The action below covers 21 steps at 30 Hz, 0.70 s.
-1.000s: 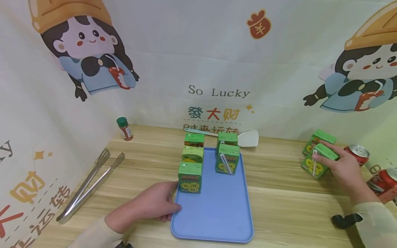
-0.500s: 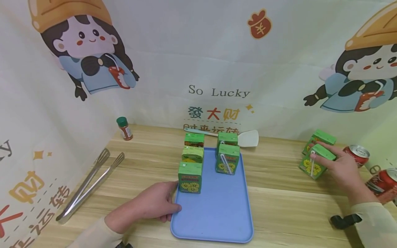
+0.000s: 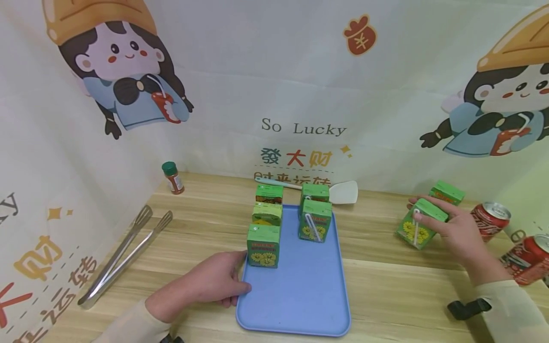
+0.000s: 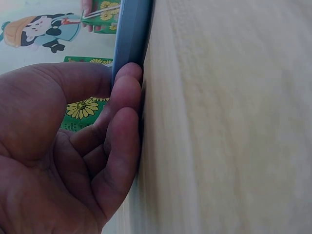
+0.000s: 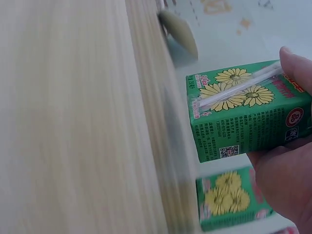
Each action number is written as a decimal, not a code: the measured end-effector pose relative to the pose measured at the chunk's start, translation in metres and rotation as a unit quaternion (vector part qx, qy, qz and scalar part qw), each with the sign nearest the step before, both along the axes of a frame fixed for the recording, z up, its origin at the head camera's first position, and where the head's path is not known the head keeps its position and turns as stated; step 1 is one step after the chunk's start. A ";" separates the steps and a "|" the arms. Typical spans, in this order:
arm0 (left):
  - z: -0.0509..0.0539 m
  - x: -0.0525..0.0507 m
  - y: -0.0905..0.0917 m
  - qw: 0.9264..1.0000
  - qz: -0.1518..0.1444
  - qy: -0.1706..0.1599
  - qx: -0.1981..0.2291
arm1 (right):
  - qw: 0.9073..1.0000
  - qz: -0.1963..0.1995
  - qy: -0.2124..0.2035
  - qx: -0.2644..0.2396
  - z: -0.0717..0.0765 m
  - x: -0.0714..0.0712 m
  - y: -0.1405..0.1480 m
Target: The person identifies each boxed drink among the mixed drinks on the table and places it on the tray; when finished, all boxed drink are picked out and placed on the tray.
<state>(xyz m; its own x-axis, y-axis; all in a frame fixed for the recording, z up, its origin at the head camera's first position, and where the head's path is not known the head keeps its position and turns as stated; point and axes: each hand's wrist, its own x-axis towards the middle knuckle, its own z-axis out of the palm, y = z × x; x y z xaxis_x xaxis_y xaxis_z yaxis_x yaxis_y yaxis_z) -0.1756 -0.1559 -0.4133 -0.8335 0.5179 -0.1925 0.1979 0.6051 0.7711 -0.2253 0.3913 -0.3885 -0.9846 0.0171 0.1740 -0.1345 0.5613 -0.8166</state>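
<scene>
In the head view my right hand [image 3: 461,233] grips a green drink carton [image 3: 407,231] with flowers and a white straw. The right wrist view shows this carton [image 5: 234,117] upright, its base close to the tabletop. My left hand [image 3: 214,278] pinches the left rim of a blue tray [image 3: 300,290]; in the left wrist view its fingertips [image 4: 126,122] lie under the rim. Along the tray's left side stands a row of green cartons, the nearest carton [image 3: 263,247] with flowers. At its back right are two more, the front carton [image 3: 315,226] bearing a straw.
Behind my right hand stands another green carton [image 3: 447,190]. Two red soda cans, a farther can [image 3: 491,219] and a nearer can [image 3: 527,259], are at the right. Metal tongs [image 3: 122,262] and a spice bottle [image 3: 173,178] lie left. A spatula [image 3: 343,192] lies behind the tray.
My right hand has moved left with the carton, away from the carton behind it and the cans. My left hand and the tray have not moved.
</scene>
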 end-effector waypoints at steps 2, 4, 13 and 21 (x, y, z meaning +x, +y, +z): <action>0.000 0.000 0.000 1.000 0.000 -0.001 0.000 | 1.000 0.019 0.006 -0.017 0.001 0.001 -0.007; 0.000 0.000 0.000 1.000 0.000 -0.001 -0.001 | 0.999 0.033 0.007 -0.029 0.002 0.002 -0.014; 0.001 0.000 0.000 1.000 0.000 -0.001 -0.002 | 0.995 0.088 0.007 -0.041 0.008 0.009 -0.053; 0.001 0.000 0.000 1.000 -0.002 0.003 -0.004 | 0.986 0.142 0.015 -0.086 0.010 0.015 -0.083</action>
